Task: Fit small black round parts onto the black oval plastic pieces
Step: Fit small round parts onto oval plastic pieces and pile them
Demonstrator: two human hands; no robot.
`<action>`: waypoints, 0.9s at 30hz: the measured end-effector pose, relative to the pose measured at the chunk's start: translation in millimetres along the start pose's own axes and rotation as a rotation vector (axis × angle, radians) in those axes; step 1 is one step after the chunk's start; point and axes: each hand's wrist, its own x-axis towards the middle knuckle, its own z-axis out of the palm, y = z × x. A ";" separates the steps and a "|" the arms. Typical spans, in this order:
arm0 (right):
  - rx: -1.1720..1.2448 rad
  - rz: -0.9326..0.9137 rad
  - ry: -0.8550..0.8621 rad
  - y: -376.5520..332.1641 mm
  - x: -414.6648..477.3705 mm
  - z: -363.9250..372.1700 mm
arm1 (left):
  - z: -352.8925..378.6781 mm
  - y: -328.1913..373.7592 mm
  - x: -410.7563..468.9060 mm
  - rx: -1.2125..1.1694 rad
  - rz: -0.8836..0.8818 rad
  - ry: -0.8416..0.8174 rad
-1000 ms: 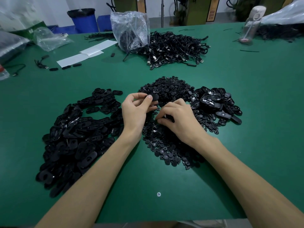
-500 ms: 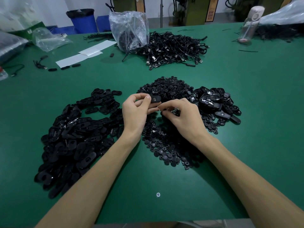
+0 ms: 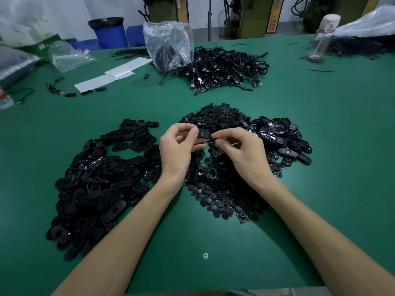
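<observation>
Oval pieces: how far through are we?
Done: a small pile right of the round-part heap looks fitted. In hand: the left hand pinches one oval piece while fingertips of the right hand meet its end; any round part there is hidden. Left: the much larger oval pile on the left, so likely early.

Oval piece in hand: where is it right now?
Head view, centre: the oval piece is pinched in the left hand, the right hand at its right end, over the pile of round parts.

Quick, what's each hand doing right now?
Left hand: pinching a black oval piece.
Right hand: fingertips pinched beside that piece; contents cannot be told.
</observation>
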 end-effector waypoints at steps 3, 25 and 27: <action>0.062 0.027 0.005 0.3 0.8 0.0 | 0.7 -1.0 0.1 -0.005 0.003 -0.003; 0.481 0.183 -0.025 -5.0 2.1 -2.0 | 0.6 -5.6 3.0 0.092 0.025 -0.013; 0.478 0.182 -0.028 -4.4 2.1 -1.5 | 0.9 -5.4 3.1 0.095 0.025 -0.014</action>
